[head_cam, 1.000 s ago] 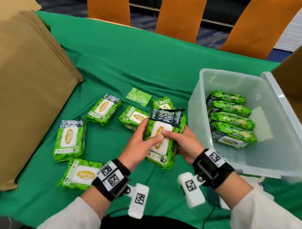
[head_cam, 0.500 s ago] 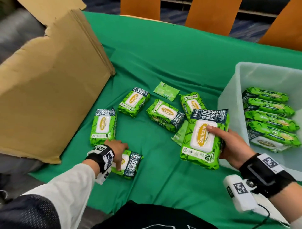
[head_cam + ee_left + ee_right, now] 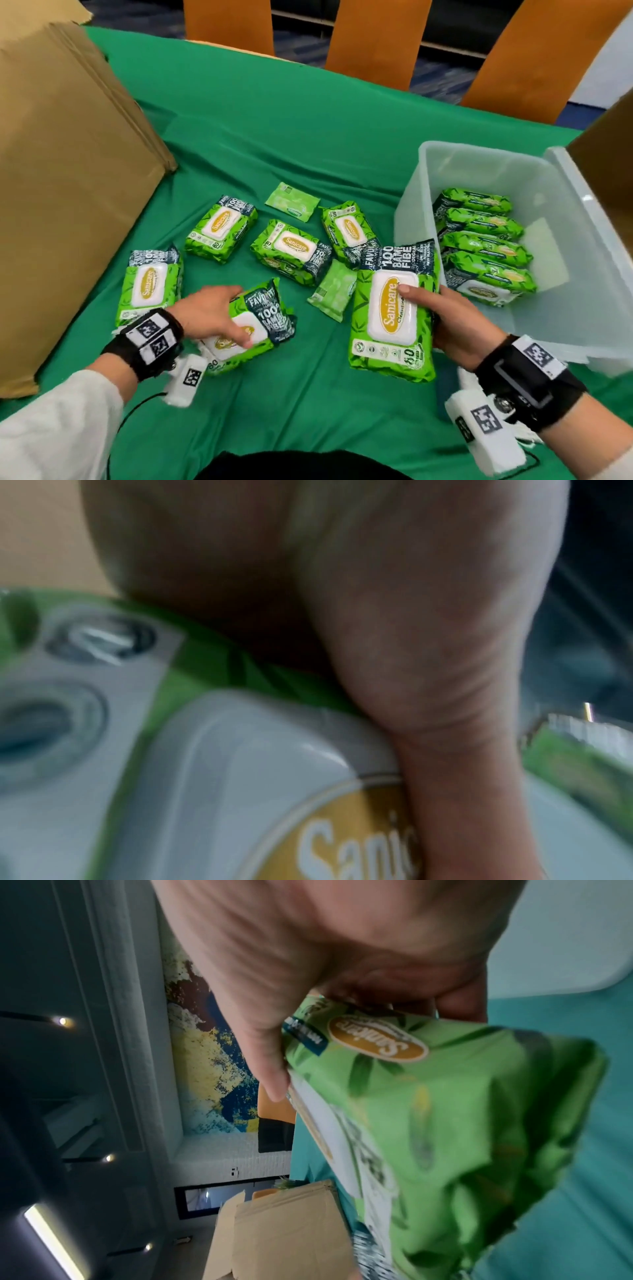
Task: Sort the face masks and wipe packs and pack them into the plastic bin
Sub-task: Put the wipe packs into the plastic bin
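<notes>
Two hands, each gripping a wipe pack, over green tablecloth [image 3: 308,120].

Cardboard box [image 3: 61,192] at left, cut off by frame edge. Plastic bin [image 3: 582,308] at right, near corner out of view, holds four packs on edge [image 3: 486,245]. Right hand [image 3: 455,322] holds big wipe pack [image 3: 390,311] just beside bin, thumb on lid, fingers hidden behind. Left hand [image 3: 209,313] curled over near pack [image 3: 260,322], lower end hidden; left wrist view blurred. Two thin sachets [image 3: 334,289], labels unreadable.
</notes>
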Tool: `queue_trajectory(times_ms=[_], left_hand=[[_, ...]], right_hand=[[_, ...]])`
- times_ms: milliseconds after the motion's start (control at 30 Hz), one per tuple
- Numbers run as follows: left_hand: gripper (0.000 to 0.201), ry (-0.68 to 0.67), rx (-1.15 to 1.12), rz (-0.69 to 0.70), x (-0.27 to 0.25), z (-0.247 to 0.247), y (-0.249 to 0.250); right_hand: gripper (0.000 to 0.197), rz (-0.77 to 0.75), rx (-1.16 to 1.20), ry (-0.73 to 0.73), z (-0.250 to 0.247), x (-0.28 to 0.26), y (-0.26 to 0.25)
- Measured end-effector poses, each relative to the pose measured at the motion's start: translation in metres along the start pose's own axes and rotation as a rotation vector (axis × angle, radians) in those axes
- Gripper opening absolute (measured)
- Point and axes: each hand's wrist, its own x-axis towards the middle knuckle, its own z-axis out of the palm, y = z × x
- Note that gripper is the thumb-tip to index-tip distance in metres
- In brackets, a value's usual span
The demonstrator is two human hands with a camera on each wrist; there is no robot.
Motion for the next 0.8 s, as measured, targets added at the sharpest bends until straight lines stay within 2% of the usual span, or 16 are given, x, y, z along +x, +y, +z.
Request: queue_trajectory(times_ms=[67,167,200,300,367,467,500,600,633,800], left_hand=[[0.124,0.113,-0.428,0.07,-0.004,0.003,0.022],[0.123,0.149,-1.062,0.097,-0.003,0.02,0.06],[0.116,0.13,-1.22,0.093,0.0,0.027,0.07],[0.069,0.033,-1.562,0.011,0.011,0.043,0.093],[0.054,-0.049,-1.643,-0.024,0.016,0.049,0.102],[0.035,-0.074,-1.659,-0.016,0.02,0.051,0.111],[0.031,-0.073,-1.663,-0.019,0.021,0.051,0.113],[0.031,-0.068,-1.666,-0.032,0.022,0.051,0.115],[0.033,-0.065,-1.662,-0.038,0.022,0.05,0.114],[0.035,-0.05,-1.646,-0.067,0.021,0.055,0.103]], right_hand=[[0.085,-0.012,0.017,-0.024,-0.007,-0.005,-0.01],[0.071,-0.103,0.022,-0.032,-0.027,-0.018,-0.041],[0.073,-0.145,0.001,-0.039,-0.038,-0.021,-0.056],[0.086,-0.227,-0.238,-0.042,-0.084,-0.029,-0.109],[0.077,-0.229,-0.527,-0.016,-0.111,-0.032,-0.143],[0.05,-0.172,-0.99,0.046,-0.143,-0.013,-0.172],[0.05,-0.149,-1.165,0.054,-0.152,0.001,-0.173],[0.088,-0.076,-1.596,0.1,-0.173,0.053,-0.149],[0.092,-0.074,-1.681,0.083,-0.178,0.068,-0.137],[0.084,0.032,-1.981,-0.11,-0.18,0.125,-0.081]])
